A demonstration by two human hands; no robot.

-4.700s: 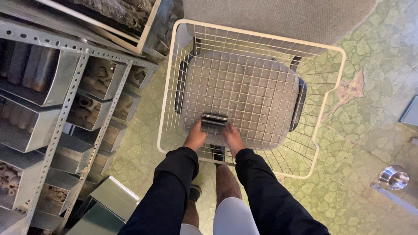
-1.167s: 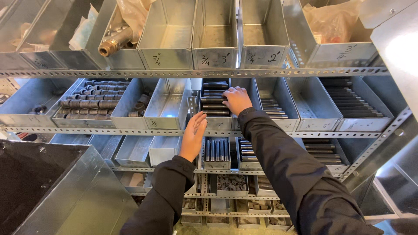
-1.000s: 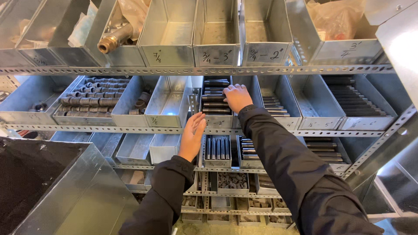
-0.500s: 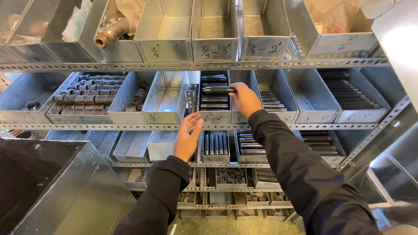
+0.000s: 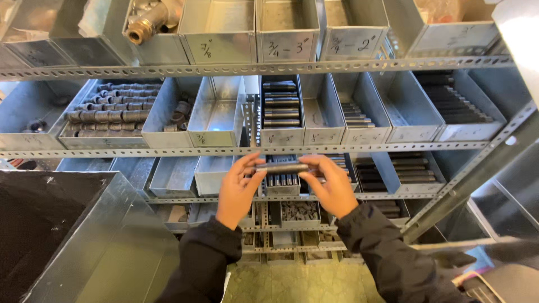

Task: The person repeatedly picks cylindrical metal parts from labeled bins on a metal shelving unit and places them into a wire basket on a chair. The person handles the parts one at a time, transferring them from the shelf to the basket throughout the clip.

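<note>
Both hands now meet in front of the shelving: left hand point(image 5: 238, 188) and right hand point(image 5: 331, 185) pinch the two ends of one short dark pipe nipple point(image 5: 282, 167), held level between the fingertips, clear of every bin. Grip looks like thumb and fingers on each end; palms are apart, joined only by the part.

Change: half a second ago the right hand was up at the open-front metal bin of dark nipples point(image 5: 281, 109) on the middle shelf, with a piece at its fingers, and the left hand hung lower with nothing in it. The right has since come down and toward the body, and the left has come up to take the other end. So one piece is out of the bin and in hand; the stack left in that bin looks undisturbed otherwise.

Where it sits: the nipple is just below the perforated shelf rail point(image 5: 269, 150), in front of a lower bin of upright short pieces point(image 5: 282, 180).

Around it: to the left on the same shelf, a wide tray of grey couplings point(image 5: 109, 115) and an empty bin point(image 5: 216, 115). To the right, bins of longer dark nipples point(image 5: 460, 106). Upper shelf far left holds a brass fitting point(image 5: 147, 22). Near left, a large galvanised box point(image 5: 84, 241) with a dark interior.

Judgement: it reads as a check of the piece, not a put-back.
</note>
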